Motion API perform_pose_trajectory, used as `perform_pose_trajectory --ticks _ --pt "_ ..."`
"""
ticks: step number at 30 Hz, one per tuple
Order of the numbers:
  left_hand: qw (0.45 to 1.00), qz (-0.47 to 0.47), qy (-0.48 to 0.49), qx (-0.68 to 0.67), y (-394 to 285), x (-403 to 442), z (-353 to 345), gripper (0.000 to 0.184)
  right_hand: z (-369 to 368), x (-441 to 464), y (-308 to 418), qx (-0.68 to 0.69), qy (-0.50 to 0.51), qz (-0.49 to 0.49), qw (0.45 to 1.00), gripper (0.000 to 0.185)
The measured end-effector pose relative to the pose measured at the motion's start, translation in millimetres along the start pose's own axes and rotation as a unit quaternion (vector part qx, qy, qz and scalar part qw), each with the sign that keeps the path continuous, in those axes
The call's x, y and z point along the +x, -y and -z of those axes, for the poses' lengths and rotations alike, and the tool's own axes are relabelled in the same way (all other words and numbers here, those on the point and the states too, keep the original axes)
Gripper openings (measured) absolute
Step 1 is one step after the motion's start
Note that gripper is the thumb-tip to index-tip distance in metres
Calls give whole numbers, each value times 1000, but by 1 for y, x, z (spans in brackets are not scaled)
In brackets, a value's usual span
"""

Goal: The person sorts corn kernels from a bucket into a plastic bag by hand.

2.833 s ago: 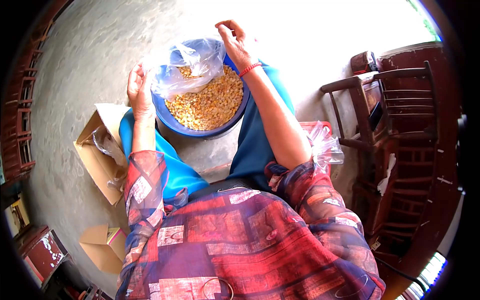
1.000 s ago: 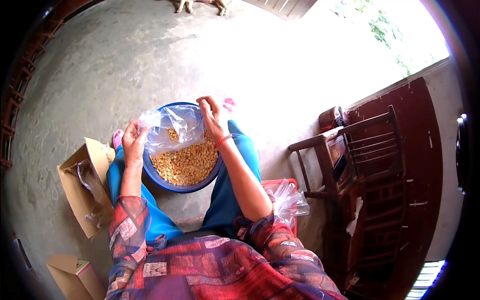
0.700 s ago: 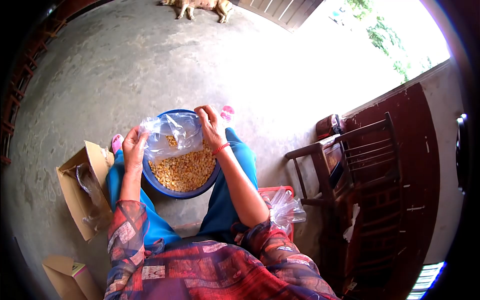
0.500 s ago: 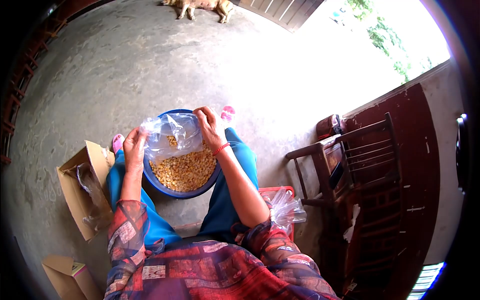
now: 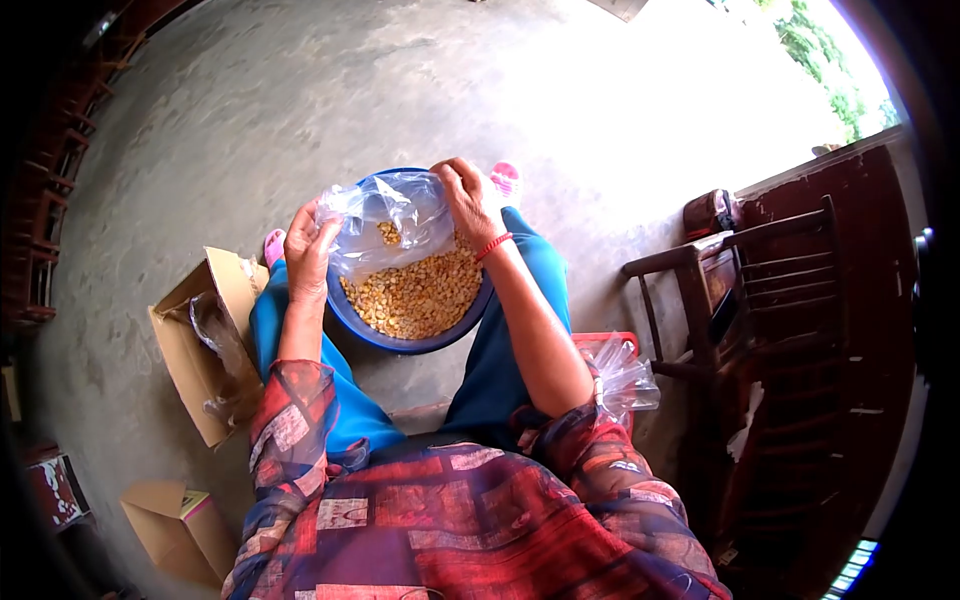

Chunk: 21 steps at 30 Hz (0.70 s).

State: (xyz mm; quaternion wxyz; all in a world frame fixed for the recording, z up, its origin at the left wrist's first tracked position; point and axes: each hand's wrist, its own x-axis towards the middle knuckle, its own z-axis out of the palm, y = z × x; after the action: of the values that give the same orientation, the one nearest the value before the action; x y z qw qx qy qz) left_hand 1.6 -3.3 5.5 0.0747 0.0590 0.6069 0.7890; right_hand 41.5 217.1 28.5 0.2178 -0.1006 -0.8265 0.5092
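Note:
Above a blue basin between my knees, both hands hold a clear plastic bag stretched sideways. My left hand pinches its left edge between thumb and fingers. The fingers of my right hand, with a red band at the wrist, are closed on its right upper edge. A small clump of yellow kernels shows through the film; whether it lies inside the bag or beneath it I cannot tell. Loose yellow-orange kernels, which look like dried corn, lie in the basin under the bag.
On the left, an open cardboard box holds crumpled plastic, with a smaller box behind it. By my right thigh, clear plastic bags lie on a red plastic object. Farther right stands a dark wooden chair.
The view has shifted, so the basin and hands appear farther right and higher. The lying dog has left the frame. Both hands keep hold of the bag, in nearly the same pose.

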Motion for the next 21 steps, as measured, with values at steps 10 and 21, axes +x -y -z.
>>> perform_pose_trajectory --ticks 10,21 --pt "1000 -13 15 -8 8 5 3 19 -1 -1 -3 17 -6 -8 1000 22" --pt "1000 -22 9 -10 4 0 3 10 8 -7 25 30 1 91 995 46"
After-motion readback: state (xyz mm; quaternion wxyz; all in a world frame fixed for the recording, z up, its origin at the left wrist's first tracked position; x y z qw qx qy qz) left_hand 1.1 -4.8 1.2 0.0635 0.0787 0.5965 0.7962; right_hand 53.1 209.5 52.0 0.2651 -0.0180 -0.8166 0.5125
